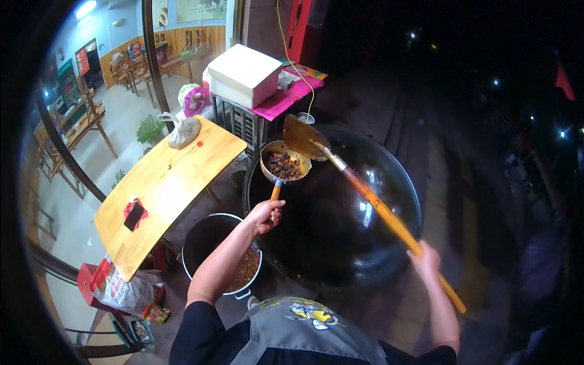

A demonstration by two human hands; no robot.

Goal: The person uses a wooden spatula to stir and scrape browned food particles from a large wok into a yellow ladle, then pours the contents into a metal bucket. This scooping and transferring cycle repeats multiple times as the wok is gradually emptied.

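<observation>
My left hand grips the wooden handle of a metal saucepan. Dark, chunky food lies in the pan, which is held above the left rim of a very large wok. In my right hand is the long wooden handle of a big wok spatula. Its broad, brown-stained blade is up at the pan's far right edge; whether they touch I cannot tell. Dark liquid or a glossy surface shows inside the wok, with bright reflections.
Left of the wok stands a large pot partly filled with brown bits. A wooden table holds a tied plastic bag and a phone. Behind, a white foam box rests on a pink-covered stand. A sack leans below the table.
</observation>
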